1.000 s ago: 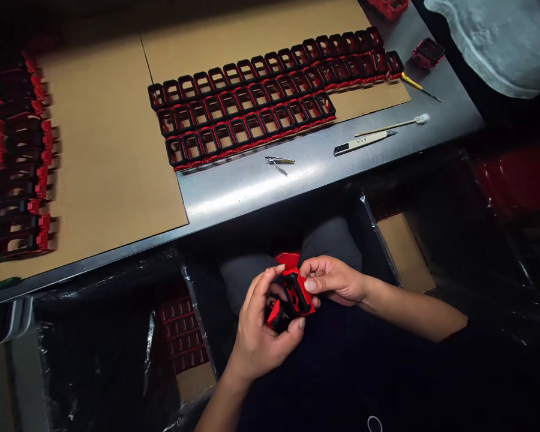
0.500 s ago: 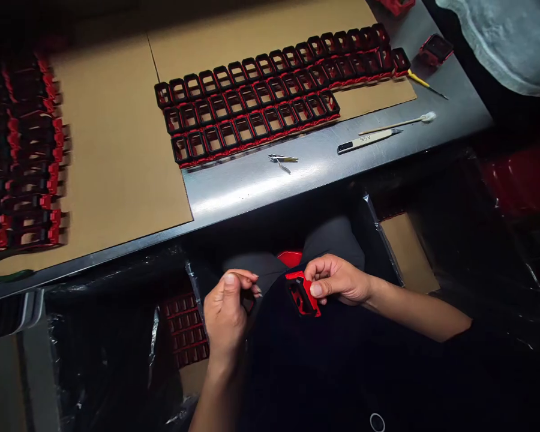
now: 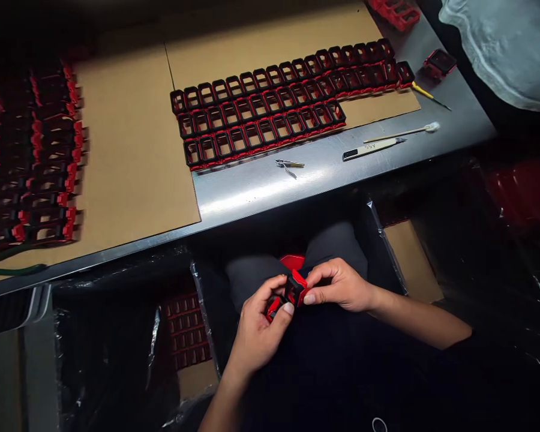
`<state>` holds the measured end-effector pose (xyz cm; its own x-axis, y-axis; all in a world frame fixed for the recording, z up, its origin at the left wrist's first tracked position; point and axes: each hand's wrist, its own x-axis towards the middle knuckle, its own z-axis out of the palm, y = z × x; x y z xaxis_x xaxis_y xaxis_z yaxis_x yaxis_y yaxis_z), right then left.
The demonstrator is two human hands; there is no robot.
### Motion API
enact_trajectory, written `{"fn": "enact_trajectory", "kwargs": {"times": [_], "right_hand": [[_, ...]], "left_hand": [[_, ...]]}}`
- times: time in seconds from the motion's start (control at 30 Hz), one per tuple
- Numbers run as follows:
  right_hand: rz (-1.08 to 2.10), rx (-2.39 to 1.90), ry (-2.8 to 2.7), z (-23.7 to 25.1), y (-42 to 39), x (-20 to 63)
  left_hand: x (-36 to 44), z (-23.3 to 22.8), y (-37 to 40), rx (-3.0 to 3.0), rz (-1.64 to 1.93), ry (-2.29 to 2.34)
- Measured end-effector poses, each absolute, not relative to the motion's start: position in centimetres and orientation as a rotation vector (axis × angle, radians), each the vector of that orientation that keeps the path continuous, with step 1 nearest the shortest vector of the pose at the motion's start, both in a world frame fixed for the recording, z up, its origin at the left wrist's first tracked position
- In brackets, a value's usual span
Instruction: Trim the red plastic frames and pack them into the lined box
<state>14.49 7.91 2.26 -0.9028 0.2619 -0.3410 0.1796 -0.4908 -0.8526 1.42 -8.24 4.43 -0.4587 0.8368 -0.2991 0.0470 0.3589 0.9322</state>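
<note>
Over my lap, my right hand (image 3: 339,285) pinches a small red and black plastic frame (image 3: 297,287) between thumb and fingers. The thumb and fingertips of my left hand (image 3: 261,324) close on the same frame from the other side. Inside the left hand's curl sits another red and black piece (image 3: 273,308), mostly hidden by the fingers; I cannot tell whether it is joined to the frame. Similar black and red frames (image 3: 265,133) stand in three rows on the cardboard (image 3: 135,150) above my hands.
On the metal table edge (image 3: 238,201) lie nail clippers (image 3: 290,164), a craft knife (image 3: 374,148), a white-tipped swab (image 3: 402,132) and a yellow-handled tool (image 3: 423,91). More frames (image 3: 69,162) are stacked at left, near green-handled pliers (image 3: 18,270). Black plastic sheeting (image 3: 112,336) hangs below the table.
My left hand has moved right and closed on the frame in my right hand. That frame has turned. The view has shifted slightly, so the table appears farther right.
</note>
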Motion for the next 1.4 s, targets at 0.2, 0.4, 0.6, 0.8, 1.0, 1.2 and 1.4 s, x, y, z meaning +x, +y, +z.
{"fn": "enact_trajectory", "kwargs": {"times": [0.2,0.4,0.6,0.8,1.0,1.2,1.4], "right_hand": [[2.241,-0.479,-1.881,2.1,7.7,14.7],[1.474,-0.038,-2.180,1.8,8.2,14.5],[1.062,0.134,-2.269,1.5,8.6,14.1],[1.048,0.164,-2.324,2.1,9.6,13.5],[0.715,-0.404,-2.414,4.3,16.4,8.5],[0.396,-0.939,-2.673,4.0,20.5,2.5],[0.449,-1.025,-2.601,3.5,20.2,1.8]], "left_hand": [[1.4,4.1,-8.8,0.641,1.160,1.764],[1.5,4.1,-8.8,0.413,1.228,1.555],[2.2,3.7,-8.2,0.459,1.258,1.584],[2.7,3.3,-8.5,0.614,1.394,1.673],[3.0,2.9,-8.9,0.890,1.427,1.972],[3.1,2.9,-9.0,1.127,1.411,2.095],[2.8,3.6,-9.0,1.237,1.370,2.237]]}}
